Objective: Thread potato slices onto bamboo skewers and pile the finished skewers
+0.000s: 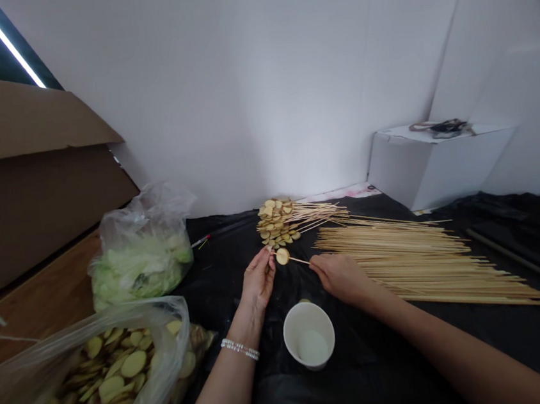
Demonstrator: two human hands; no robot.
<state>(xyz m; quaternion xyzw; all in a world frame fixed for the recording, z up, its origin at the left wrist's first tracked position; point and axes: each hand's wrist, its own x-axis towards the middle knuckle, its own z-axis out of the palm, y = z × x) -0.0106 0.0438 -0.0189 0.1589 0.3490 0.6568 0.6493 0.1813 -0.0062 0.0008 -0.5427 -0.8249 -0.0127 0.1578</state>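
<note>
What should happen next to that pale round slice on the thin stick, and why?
Probably push the pale potato slice further along the thin bamboo skewer: the left hand pinches it at the tip, the right hand grips the skewer, and piled skewers hold several.

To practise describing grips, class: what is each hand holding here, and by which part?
The right hand grips a wooden skewer near one end; the left hand pinches its other end, just beyond a round potato slice threaded on it.
</note>
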